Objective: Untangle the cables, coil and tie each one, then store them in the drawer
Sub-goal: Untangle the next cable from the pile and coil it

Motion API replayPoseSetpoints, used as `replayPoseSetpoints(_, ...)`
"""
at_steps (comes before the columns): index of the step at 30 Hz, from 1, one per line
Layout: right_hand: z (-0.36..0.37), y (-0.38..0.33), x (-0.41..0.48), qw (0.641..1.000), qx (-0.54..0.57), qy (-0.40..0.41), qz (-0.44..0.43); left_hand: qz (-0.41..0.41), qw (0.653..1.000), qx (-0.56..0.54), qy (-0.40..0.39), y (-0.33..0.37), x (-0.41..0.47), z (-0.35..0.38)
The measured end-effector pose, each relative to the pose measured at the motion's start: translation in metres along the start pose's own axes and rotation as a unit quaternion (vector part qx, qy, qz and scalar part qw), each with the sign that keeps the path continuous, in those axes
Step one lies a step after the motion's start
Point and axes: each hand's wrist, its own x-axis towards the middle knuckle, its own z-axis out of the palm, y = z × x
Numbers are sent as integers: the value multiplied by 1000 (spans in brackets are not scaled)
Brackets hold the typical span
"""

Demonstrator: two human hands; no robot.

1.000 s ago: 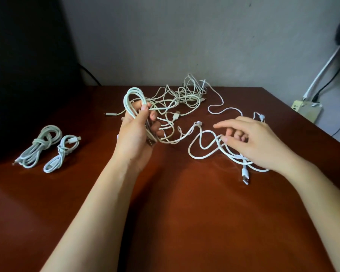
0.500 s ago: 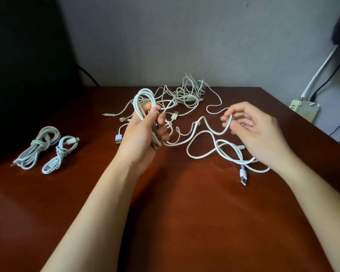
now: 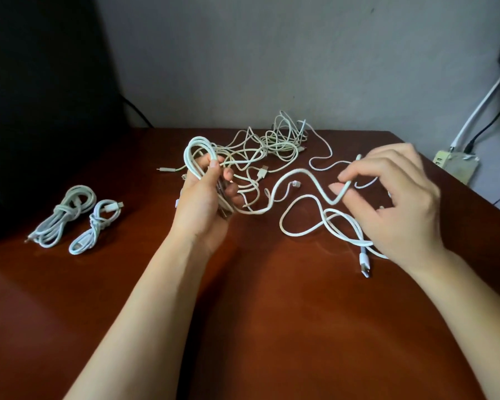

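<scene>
My left hand [image 3: 205, 206] grips several loops of a white cable [image 3: 298, 176] upright above the brown table [image 3: 272, 327]. The same cable runs right in a wavy line to my right hand [image 3: 399, 197], which pinches it between thumb and fingers, lifted off the table. More of its slack lies in loops below my right hand, ending in a USB plug [image 3: 365, 262]. A tangle of thin white cables [image 3: 274, 142] lies behind my hands near the wall. Two coiled, tied cables, a larger one [image 3: 62, 216] and a smaller one [image 3: 97, 226], lie at the left.
A dark panel [image 3: 41, 96] stands at the back left. At the right, beyond the table edge, a power strip [image 3: 456, 166] sits with white and black leads going up the wall.
My right hand reached in, pinched the free length of cable and lifted it up and to the right. The left hand kept its grip on the loops and rose slightly.
</scene>
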Motion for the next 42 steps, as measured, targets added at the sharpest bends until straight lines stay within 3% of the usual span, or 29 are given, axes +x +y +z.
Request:
replayPoseSetpoints(3, 1, -14, 1, 999, 42, -5, -8, 39, 980, 190, 38, -7, -1, 0)
replayPoseSetpoints(5, 1, -18, 0, 998, 52, 0, -19, 89, 922, 376, 25, -13, -3, 0)
replayPoseSetpoints(7, 0, -18, -1, 998, 53, 21, -27, 135, 839, 526, -27, -17, -7, 2)
replayPoseSetpoints(10, -3, -14, -1, 997, 49, 65, -14, 133, 755, 634, -97, -20, -14, 3)
replayPoseSetpoints(13, -3, -9, -1, 995, 5, 91, 31, 91, 719, 674, -143, -18, -16, 3)
replayPoseSetpoints(17, 0, -1, -3, 987, -39, 94, 126, -12, 734, 660, -162, -15, -16, 4)
replayPoseSetpoints(19, 1, 5, -4, 981, -58, 55, 177, -43, 746, 641, -172, -14, -17, 5)
replayPoseSetpoints(24, 7, 21, -12, 931, -85, -196, 295, -58, 781, 593, -189, -15, -16, 2)
replayPoseSetpoints(27, 10, 22, -18, 923, -96, -278, 249, -47, 789, 585, -181, -17, -13, 1)
replayPoseSetpoints(33, 10, 9, -13, 960, -17, -244, 137, -14, 799, 580, -158, -18, -10, 0)
replayPoseSetpoints(37, 21, -3, -18, 959, 21, -283, 27, -39, 851, 499, -160, -16, -9, 2)
replayPoseSetpoints(42, 31, -7, -27, 956, 32, -292, -13, -96, 916, 348, -175, -12, -12, 5)
